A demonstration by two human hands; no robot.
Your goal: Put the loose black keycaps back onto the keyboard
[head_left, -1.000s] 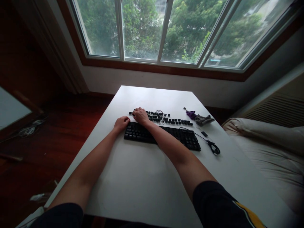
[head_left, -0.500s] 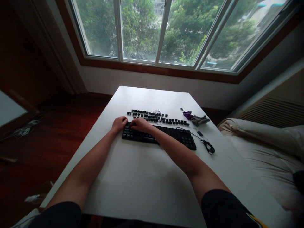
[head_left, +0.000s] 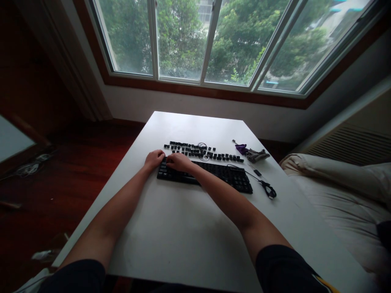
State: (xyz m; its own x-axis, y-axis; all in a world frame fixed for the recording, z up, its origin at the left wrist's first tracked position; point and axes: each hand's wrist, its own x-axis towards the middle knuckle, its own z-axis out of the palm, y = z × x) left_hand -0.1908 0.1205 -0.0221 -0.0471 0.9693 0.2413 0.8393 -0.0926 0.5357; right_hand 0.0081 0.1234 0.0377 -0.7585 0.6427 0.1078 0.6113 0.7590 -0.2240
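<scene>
The right hand (head_left: 179,162) is bent over the left end of the black keyboard (head_left: 229,174), fingers curled and pointing down at the keys; whether its fingertips meet, or pinch a key, is too small to tell. The left hand (head_left: 154,159) sits at the keyboard's far left corner, fingers bent inward; its grip cannot be made out either. The keyboard lies flat, slightly aslant, on the white table (head_left: 183,236), its middle partly covered by the right forearm, which crosses it diagonally; the left forearm reaches forward, clear of its left end. Just beyond are uneven rows of loose black keycaps (head_left: 226,156). Near its right end lies a bundled black cable (head_left: 269,189).
</scene>
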